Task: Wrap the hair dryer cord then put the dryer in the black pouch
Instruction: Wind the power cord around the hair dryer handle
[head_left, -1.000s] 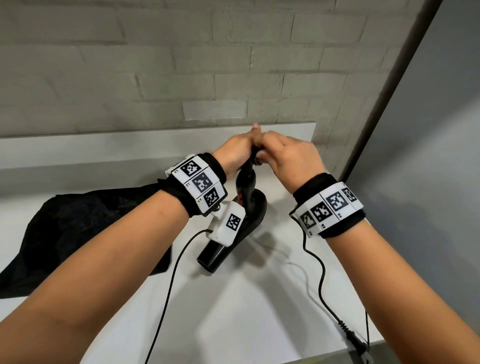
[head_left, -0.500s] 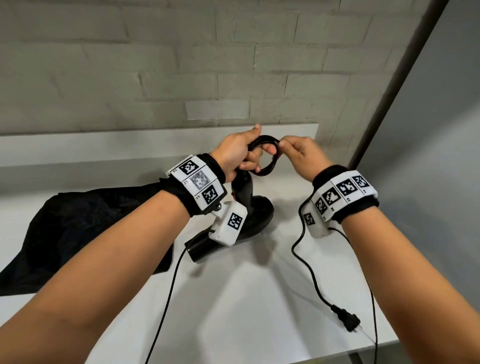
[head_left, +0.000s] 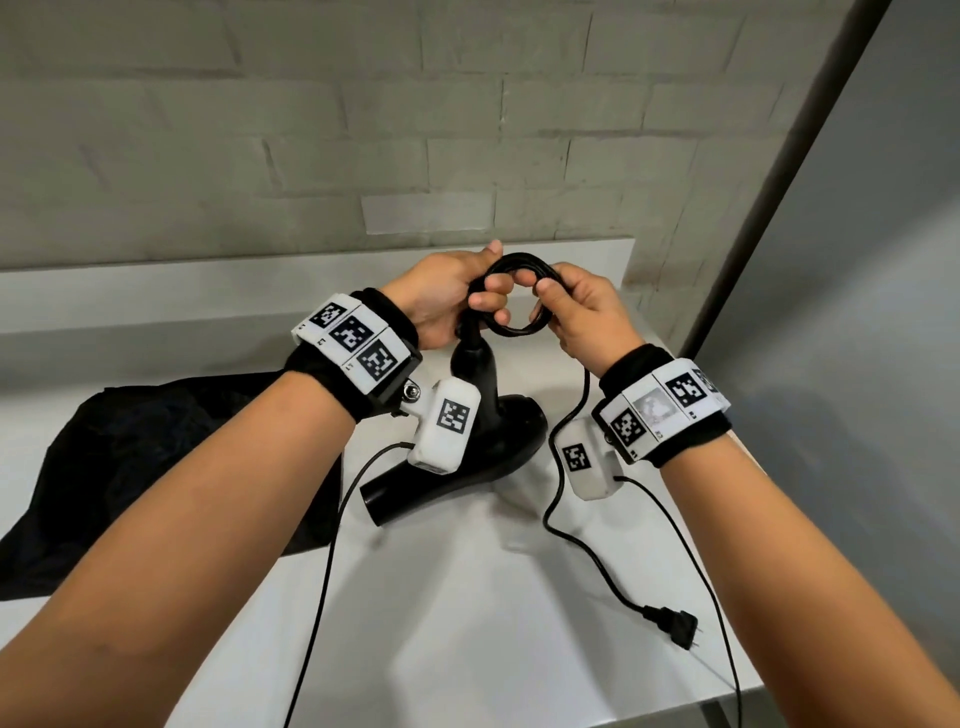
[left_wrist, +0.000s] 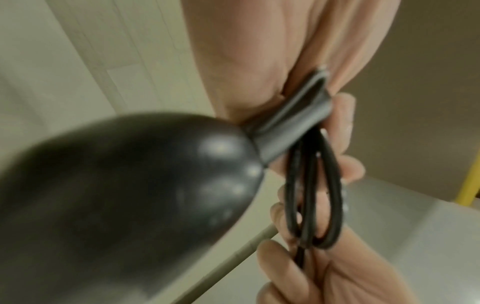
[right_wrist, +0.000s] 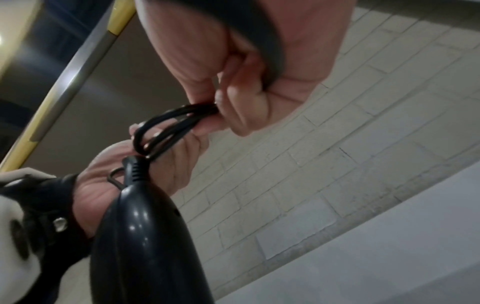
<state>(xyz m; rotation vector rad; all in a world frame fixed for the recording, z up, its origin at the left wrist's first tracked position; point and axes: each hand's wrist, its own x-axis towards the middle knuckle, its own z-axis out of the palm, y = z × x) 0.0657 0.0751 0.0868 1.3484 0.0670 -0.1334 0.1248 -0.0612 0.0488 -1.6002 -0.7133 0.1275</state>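
A black hair dryer (head_left: 483, 441) stands on the white table (head_left: 467, 623), nozzle toward me and handle pointing up. Its black cord (head_left: 519, 327) is coiled into a small ring above the handle. My left hand (head_left: 467, 301) grips the left side of the coil at the handle top, and my right hand (head_left: 566, 312) pinches the right side. The rest of the cord hangs down past my right wrist to the plug (head_left: 672, 623) lying on the table. The left wrist view shows the coil loops (left_wrist: 311, 195) beside the dryer handle (left_wrist: 130, 195). The black pouch (head_left: 156, 467) lies at the left.
A grey brick wall (head_left: 363, 130) with a low white ledge (head_left: 156, 291) runs behind the table. A dark post (head_left: 779, 171) and a grey panel stand at the right. Thin black wrist-camera cables (head_left: 322, 571) trail across the table toward me.
The hands have drawn apart, so the cord now shows as a wider ring between them. The plug has slid up the table toward the dryer as the loose cord shortened.
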